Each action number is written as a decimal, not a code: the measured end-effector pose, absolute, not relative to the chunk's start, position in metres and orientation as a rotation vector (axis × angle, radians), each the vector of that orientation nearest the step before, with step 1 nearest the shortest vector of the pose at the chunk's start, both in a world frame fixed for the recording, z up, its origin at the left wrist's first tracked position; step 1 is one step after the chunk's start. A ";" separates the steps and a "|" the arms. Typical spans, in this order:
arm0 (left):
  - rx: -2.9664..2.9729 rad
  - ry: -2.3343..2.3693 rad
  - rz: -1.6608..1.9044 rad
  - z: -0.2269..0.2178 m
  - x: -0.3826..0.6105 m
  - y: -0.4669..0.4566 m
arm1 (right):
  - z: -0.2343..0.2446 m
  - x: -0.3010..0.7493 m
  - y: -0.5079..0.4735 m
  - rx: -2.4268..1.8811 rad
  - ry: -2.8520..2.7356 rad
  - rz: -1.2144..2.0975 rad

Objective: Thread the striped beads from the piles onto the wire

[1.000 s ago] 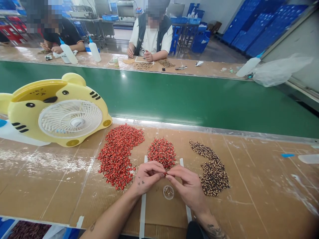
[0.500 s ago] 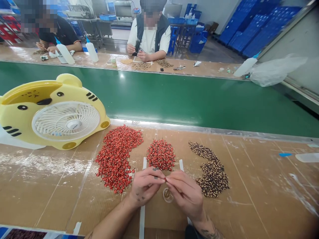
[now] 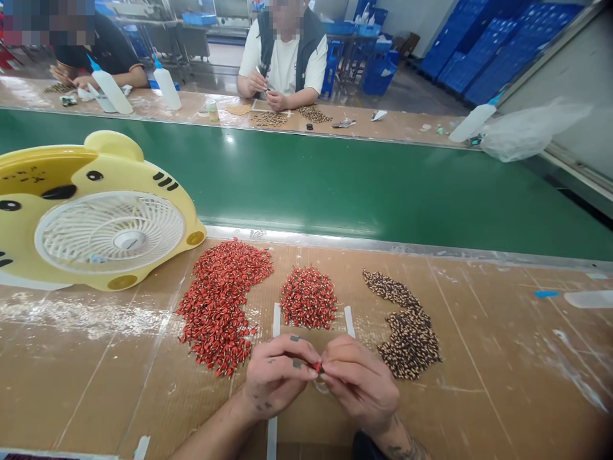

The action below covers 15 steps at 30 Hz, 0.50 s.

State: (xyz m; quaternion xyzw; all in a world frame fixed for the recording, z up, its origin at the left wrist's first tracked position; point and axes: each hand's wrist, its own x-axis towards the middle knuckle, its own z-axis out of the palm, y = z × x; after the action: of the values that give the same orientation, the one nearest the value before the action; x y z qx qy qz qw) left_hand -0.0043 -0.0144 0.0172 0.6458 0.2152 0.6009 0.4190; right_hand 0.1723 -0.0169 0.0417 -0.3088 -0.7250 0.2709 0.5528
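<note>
Clock directions are taken from the pinched fingertips, with twelve o'clock straight ahead of the seated worker. The left hand [image 3: 280, 377] grasps a small red piece [image 3: 317, 367] between thumb and fingers. The right hand [image 3: 361, 386] meets it from three o'clock, its fingertips closed on the same piece; from where I stand I cannot tell whether they also hide a second part. Just below the fingertips, at six o'clock, a small clear dish [image 3: 322, 387] is partly covered by the fingers. At twelve o'clock, near the hands, lies a rounded heap of red pieces [image 3: 309, 297]. At ten o'clock spreads a larger red heap [image 3: 225, 306], and at two o'clock a curved heap of black-and-cream pieces [image 3: 412, 338]. White tape strips show at eleven [image 3: 276, 319] and one o'clock [image 3: 349, 319] on the brown cardboard surface [image 3: 479, 383]. Farther out at ten o'clock leans a yellow animal-faced fan [image 3: 117, 281]. Beyond the heaps a green belt [image 3: 359, 191] crosses the view; on its far side, at twelve o'clock, sits a co-worker in a dark vest [image 3: 311, 48], hands raised over small heaps. A white squeeze bottle [image 3: 474, 122] tilts at one o'clock, beside a crumpled clear bag [image 3: 522, 135].
</note>
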 end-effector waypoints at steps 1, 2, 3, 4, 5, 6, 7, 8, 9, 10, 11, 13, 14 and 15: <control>1.603 0.538 1.513 0.016 -0.004 -0.015 | 0.043 0.172 -0.017 -0.732 -1.713 0.638; 1.591 0.536 1.517 0.017 -0.003 -0.015 | 0.044 0.171 -0.017 -0.741 -1.711 0.636; 1.582 0.537 1.522 0.018 -0.002 -0.016 | 0.045 0.170 -0.017 -0.754 -1.707 0.632; 1.572 0.541 1.532 0.019 0.000 -0.015 | 0.046 0.169 -0.017 -0.770 -1.700 0.629; 1.563 0.546 1.543 0.022 0.001 -0.015 | 0.047 0.169 -0.018 -0.783 -1.693 0.629; 1.557 0.552 1.556 0.025 0.002 -0.014 | 0.047 0.168 -0.018 -0.792 -1.683 0.630; 1.556 0.558 1.566 0.028 0.004 -0.014 | 0.047 0.167 -0.019 -0.798 -1.672 0.633; 1.561 0.561 1.574 0.030 0.004 -0.013 | 0.046 0.166 -0.019 -0.799 -1.662 0.636; 1.566 0.565 1.585 0.031 0.005 -0.012 | 0.046 0.166 -0.020 -0.800 -1.651 0.640; 1.575 0.568 1.589 0.031 0.005 -0.012 | 0.045 0.165 -0.020 -0.801 -1.640 0.646; 1.582 0.575 1.587 0.030 0.005 -0.012 | 0.045 0.165 -0.020 -0.800 -1.628 0.654; 1.589 0.586 1.565 0.025 0.003 -0.014 | 0.045 0.165 -0.020 -0.790 -1.609 0.673; 1.591 0.591 1.548 0.021 0.002 -0.015 | 0.046 0.165 -0.020 -0.782 -1.605 0.684; 1.588 0.592 1.536 0.018 0.001 -0.016 | 0.047 0.165 -0.019 -0.771 -1.604 0.694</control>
State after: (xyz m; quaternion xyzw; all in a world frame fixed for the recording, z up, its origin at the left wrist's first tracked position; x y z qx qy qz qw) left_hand 0.0013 -0.0161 0.0183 0.6319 0.2357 0.6111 0.4143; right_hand 0.1653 -0.0192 0.0466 -0.3294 -0.6857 0.2967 0.5774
